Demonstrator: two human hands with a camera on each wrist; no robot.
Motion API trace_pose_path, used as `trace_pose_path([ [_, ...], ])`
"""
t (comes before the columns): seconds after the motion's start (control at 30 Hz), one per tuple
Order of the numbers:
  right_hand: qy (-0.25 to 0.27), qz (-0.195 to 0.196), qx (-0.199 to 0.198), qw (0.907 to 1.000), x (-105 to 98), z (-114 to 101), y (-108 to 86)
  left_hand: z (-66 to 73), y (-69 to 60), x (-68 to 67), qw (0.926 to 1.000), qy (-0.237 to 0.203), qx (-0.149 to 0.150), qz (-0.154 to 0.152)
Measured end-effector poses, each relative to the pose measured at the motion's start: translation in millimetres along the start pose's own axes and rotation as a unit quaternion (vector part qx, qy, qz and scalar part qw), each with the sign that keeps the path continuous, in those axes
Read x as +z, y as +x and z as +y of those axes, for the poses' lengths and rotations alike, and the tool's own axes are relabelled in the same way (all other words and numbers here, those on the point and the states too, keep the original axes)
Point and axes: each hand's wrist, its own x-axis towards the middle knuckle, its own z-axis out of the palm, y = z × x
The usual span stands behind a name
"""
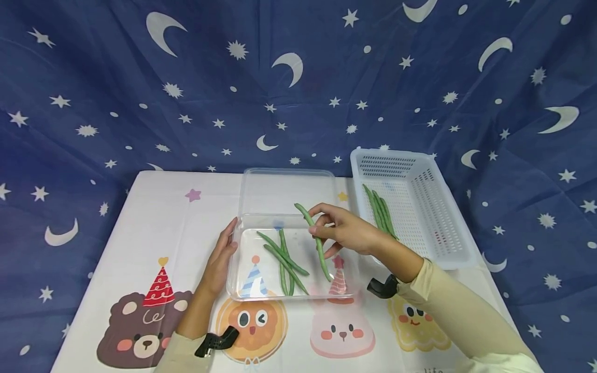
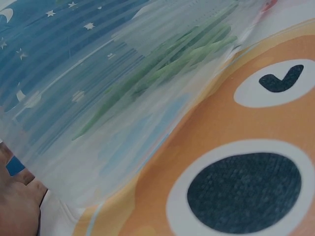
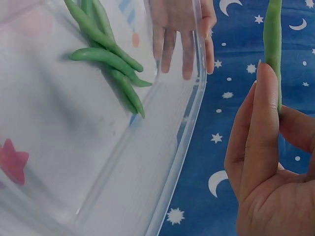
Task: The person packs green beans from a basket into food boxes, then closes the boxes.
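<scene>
My right hand (image 1: pixel 344 228) pinches a green bean (image 1: pixel 322 257) between thumb and fingers, above the right part of a clear plastic container (image 1: pixel 291 298). The held bean points up and away at its far end; in the right wrist view it stands upright in the fingertips. Several green beans (image 3: pixel 106 59) lie crossed on the container's floor, left of its middle. Against the container's left wall rests my left hand (image 1: pixel 219 264), its fingers straight along the outside, as the right wrist view shows through the plastic. The left wrist view catches only part of that hand (image 2: pixel 19 206).
A white perforated basket (image 1: pixel 459 233) stands to the right, with several green beans (image 1: pixel 380 210) along its left side. Behind the container lies a clear rectangular lid or tray (image 1: pixel 289 171). The cartoon-printed tablecloth (image 1: pixel 177 233) meets a blue star-patterned curtain (image 1: pixel 298 140) at the back.
</scene>
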Motion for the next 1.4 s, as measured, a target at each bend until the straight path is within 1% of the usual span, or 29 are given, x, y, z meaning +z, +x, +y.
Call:
trace_pose_path([
  [0.27,0.005,0.002,-0.01,0.9999,4.3,-1.2,2.7,1.0,-0.9,1.7,1.0,-0.007,0.004,-0.005],
  [0.47,0.008,0.002,-0.009,0.9999,4.9,-2.9,3.0,0.8,0.8,0.5,0.9999,-0.007,0.007,-0.005],
  [0.77,0.003,-0.001,-0.009,0.9999,5.5,-2.0,3.9,1.2,2.0,-2.8,1.0,-0.001,0.004,-0.001],
  [1.03,-0.001,-0.002,-0.018,0.9998,4.7,-3.8,4.8,-0.7,0.4,-3.6,1.0,-0.008,0.0,-0.004],
  [1.23,-0.004,-0.005,-0.02,0.9998,4.4,-5.7,8.0,1.0,-0.7,-3.2,0.9999,-0.01,0.0,-0.002],
  [1.3,-0.002,-0.002,-0.017,0.9999,3.6,-5.9,8.8,1.5,-0.7,-2.9,0.9999,-0.011,0.0,-0.003],
  [1.4,-0.002,0.0,-0.013,0.9999,1.9,-5.7,8.7,1.9,-0.5,-1.7,0.9997,-0.019,0.003,-0.012],
])
